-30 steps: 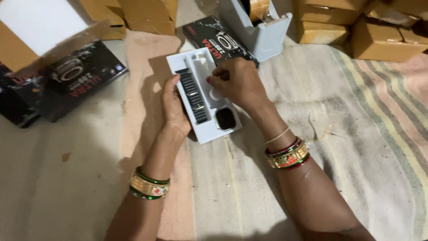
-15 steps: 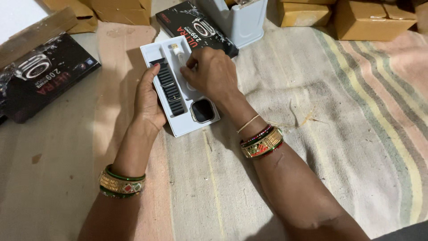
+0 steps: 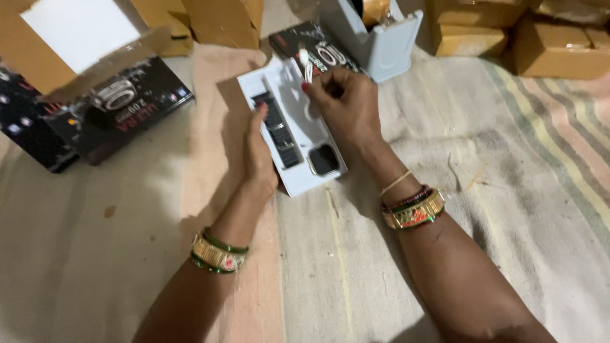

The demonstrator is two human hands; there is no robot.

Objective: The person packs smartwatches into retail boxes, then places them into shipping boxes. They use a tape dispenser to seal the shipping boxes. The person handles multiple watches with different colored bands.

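Two hands work over a white packaging tray (image 3: 298, 178) that lies on a striped cloth (image 3: 508, 209) spread on the floor. The left hand (image 3: 259, 155) lies flat along the tray's left edge, fingers stretched out and together, steadying it without closing on anything. The right hand (image 3: 346, 108) sits over the tray's far right part with its fingers curled; thumb and forefinger pinch a white cable (image 3: 306, 65) that rises just above the tray's far end.

Set in the tray are a dark watch strap (image 3: 278, 130), running lengthwise along the left side, and a square smartwatch body (image 3: 323, 159) with a dark screen at the near right corner, just left of the right wrist. Both wrists wear bangles.

Beyond the tray, a black printed box (image 3: 314, 47) lies partly under it, and a grey open box (image 3: 381, 38) stands just to the right of that. Farther left sits another black printed box (image 3: 121, 108), partly covered by a cardboard flap. Brown cardboard cartons (image 3: 559, 44) line the far right edge.
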